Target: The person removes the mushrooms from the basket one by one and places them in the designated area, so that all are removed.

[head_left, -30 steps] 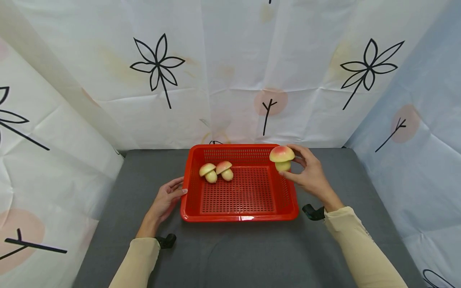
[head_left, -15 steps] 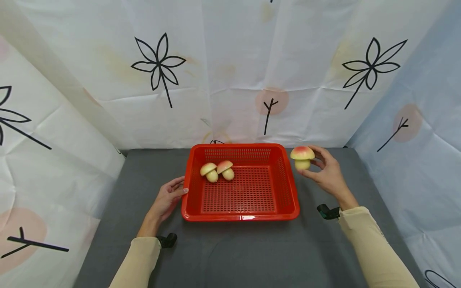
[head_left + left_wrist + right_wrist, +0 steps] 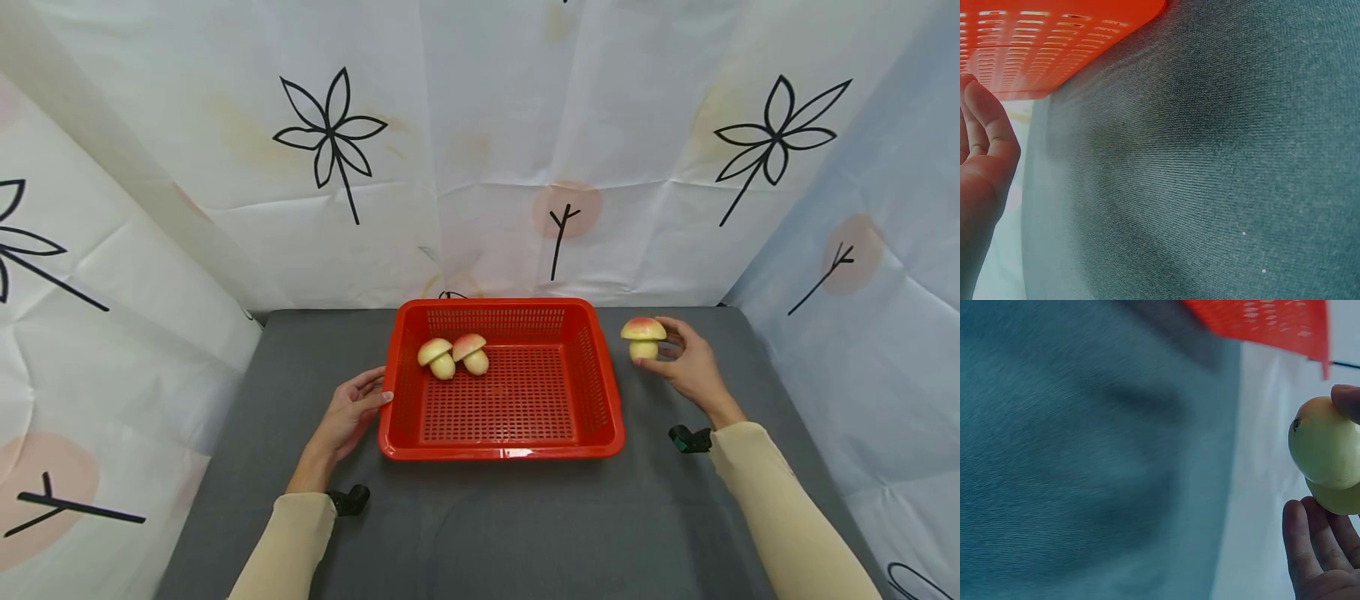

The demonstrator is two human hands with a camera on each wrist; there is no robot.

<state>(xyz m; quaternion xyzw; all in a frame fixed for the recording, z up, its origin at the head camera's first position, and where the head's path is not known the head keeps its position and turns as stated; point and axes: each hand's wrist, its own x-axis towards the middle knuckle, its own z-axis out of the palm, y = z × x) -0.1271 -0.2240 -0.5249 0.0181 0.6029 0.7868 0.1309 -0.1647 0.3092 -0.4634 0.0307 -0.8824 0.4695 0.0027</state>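
My right hand (image 3: 693, 371) holds a mushroom (image 3: 642, 337) with a red-and-yellow cap and pale stem, upright just right of the red plastic basket (image 3: 501, 454). In the right wrist view the mushroom (image 3: 1322, 447) shows its smooth rounded stem, gripped between thumb and fingers. My left hand (image 3: 348, 417) holds the basket's left rim, thumb over the edge and fingers against the outer wall. Inside the basket, two smaller mushrooms lie side by side at the left: one yellow-capped mushroom (image 3: 437, 358) and one pink-capped mushroom (image 3: 471, 354).
A dark grey cloth (image 3: 510, 533) covers the table. Behind it and at both sides hang pale fabric sheets (image 3: 480, 150) printed with flowers and twigs. A thin black cord (image 3: 452, 294) shows behind the basket. Black camera mounts sit at both wrists.
My right hand has carried its mushroom from over the basket's right rim out to the right, then lower toward the table. My left hand and the basket have stayed put.
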